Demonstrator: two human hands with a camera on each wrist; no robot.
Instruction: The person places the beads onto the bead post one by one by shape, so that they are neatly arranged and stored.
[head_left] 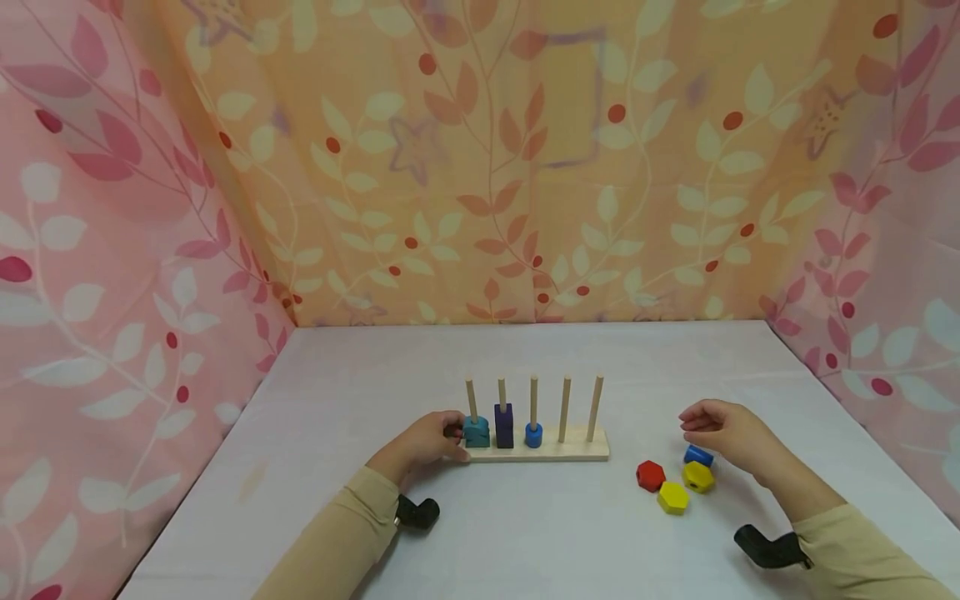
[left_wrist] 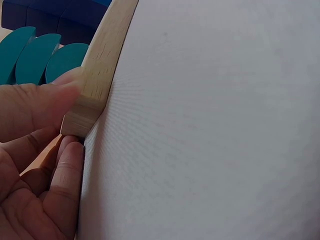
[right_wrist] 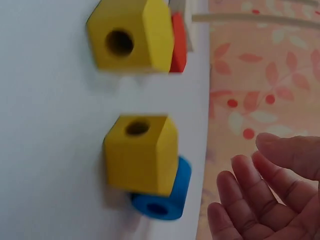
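Observation:
A wooden peg board (head_left: 577,452) with several upright pegs stands mid-table. My left hand (head_left: 429,442) pinches its left end; in the left wrist view the thumb (left_wrist: 42,107) lies against the wooden edge, with fingers at the end. Teal rounded pieces (head_left: 476,433) sit on the leftmost peg, dark purple blocks (head_left: 504,427) on the second, and a blue cylinder bead (head_left: 533,436) on the third. My right hand (head_left: 731,433), fingers loosely bent and holding nothing, hovers above a loose blue cylinder bead (head_left: 698,455). Touching that bead is a yellow hexagonal bead (right_wrist: 140,157).
Another yellow hexagonal bead (head_left: 673,497) and a red hexagonal bead (head_left: 651,476) lie right of the board. White cloth (head_left: 525,533) covers the table. Patterned curtains (head_left: 487,167) enclose the back and sides. A black wrist camera (head_left: 768,547) juts from the right sleeve.

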